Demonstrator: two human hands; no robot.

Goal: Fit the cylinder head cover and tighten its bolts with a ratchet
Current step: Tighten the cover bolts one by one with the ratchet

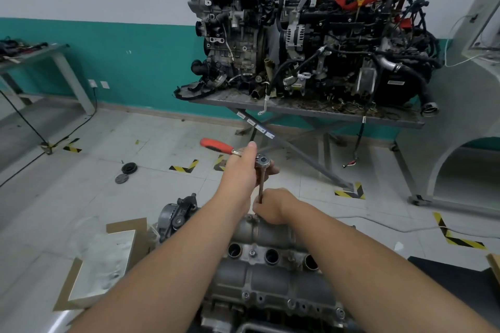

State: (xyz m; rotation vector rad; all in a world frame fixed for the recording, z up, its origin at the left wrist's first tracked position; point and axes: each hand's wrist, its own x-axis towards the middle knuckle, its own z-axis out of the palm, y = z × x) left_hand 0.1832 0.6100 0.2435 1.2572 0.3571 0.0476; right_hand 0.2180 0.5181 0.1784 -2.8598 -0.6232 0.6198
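Observation:
The grey cylinder head cover (270,276) sits on the engine in front of me, low in the head view, with three round plug wells across its middle. A ratchet (263,161) with a red handle (216,145) stands over the cover's far end on a long extension bar (261,184). My left hand (242,170) grips the ratchet at its head, thumb pointing up. My right hand (270,208) pinches the lower end of the extension just above the cover. The socket and the bolt under it are hidden by my right hand.
Two engines (311,35) stand on a metal table (311,113) against the teal-and-white wall ahead. Cardboard pieces (108,257) lie to the left of my engine. Round black parts (125,171) lie on the tiled floor. A workbench (35,54) stands far left.

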